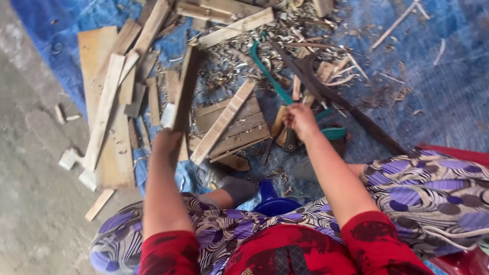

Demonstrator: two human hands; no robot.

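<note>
Tarp (438,97), blue, over concrete floor (30,203); hands: left (168,140) grips plank (186,86), right (300,121) clutches knife (291,138).

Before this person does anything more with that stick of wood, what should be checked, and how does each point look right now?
1. Left hand grips the dark wooden slat: ok, held upright.
2. Right hand closed on something over the pale strip: ok; the thing itself cannot tell.
3. Hands apart from each other: ok.
4. Feet clear: not ok, grey sock lies beside the slatted panel.
5. Long dark blade away from the right hand: not ok, it lies beside it.
6. Blue tarp tidy: not ok, shavings and offcuts everywhere.
</note>
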